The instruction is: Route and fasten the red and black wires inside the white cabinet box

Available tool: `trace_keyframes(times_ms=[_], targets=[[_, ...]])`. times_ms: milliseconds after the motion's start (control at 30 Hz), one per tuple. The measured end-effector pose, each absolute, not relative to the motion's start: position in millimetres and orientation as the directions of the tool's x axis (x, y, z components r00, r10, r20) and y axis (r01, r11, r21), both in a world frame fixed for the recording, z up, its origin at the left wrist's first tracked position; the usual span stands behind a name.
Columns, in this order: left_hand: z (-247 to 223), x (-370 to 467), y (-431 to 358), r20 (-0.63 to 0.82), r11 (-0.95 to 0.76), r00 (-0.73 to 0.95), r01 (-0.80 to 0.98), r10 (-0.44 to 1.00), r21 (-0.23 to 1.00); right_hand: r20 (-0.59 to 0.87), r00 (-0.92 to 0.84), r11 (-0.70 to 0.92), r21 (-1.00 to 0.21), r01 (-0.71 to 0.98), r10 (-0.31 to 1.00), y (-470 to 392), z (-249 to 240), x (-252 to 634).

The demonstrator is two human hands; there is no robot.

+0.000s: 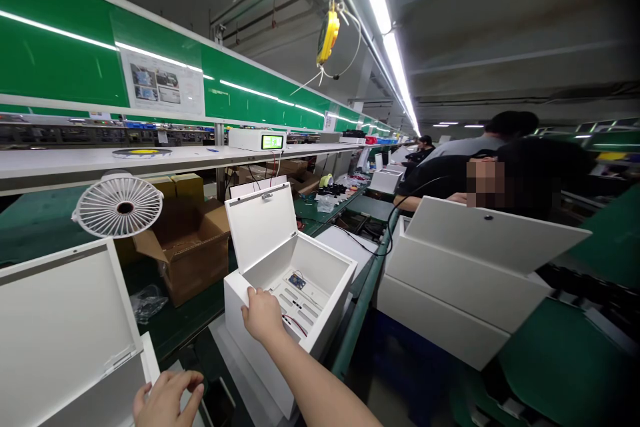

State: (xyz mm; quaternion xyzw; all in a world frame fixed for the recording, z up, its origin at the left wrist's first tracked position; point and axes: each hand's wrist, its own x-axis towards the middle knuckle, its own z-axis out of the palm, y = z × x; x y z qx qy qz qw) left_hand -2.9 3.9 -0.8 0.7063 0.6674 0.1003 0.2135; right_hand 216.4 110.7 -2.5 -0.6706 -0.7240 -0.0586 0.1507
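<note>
Two hands in view, both yours. Your right hand (263, 315) rests on the near rim of the open white box (320, 280) at the middle of the bench (175, 323); fingers curl over the edge, the thumb lies along the outer wall, so it has a light hold on the rim. Your left hand (167, 399) sits low and near, at the bottom edge of view, fingers spread and bent, lying flat against the lower corner of a second white box (65, 333) at the near left. It closes around nothing that you can see.

The middle box stands with its lid (263, 223) tipped up and back, hinged on the far side. Inside, on the floor of the box, a small blue circuit board (297, 281) and a slotted panel show; red wires (295, 324) run near your right hand.

Left of the box: an open cardboard carton (187, 247), and above it a small white fan (119, 205) under the shelf (150, 160). A meter with a green screen (257, 140) stands on that shelf. A yellow hanging reel (328, 33) hangs overhead.

Right, across the green edge of the bench, a third white box (465, 280) stands with its lid raised. Beyond it, another person (500, 160) leans over the far bench.
</note>
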Motion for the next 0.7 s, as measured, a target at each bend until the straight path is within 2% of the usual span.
trace_keyframes(times_ms=[533, 700], targets=[[11, 2, -5, -0.059, -0.04, 0.075, 0.89, 0.995, 0.455, 0.228, -0.058, 0.088, -0.124, 0.988, 0.972, 106, 10, 215], [13, 2, -4, -0.121, -0.001, 0.07, 0.867, 0.99, 0.499, 0.236, -0.052, 0.084, -0.127, 0.988, 0.97, 105, 9, 215]])
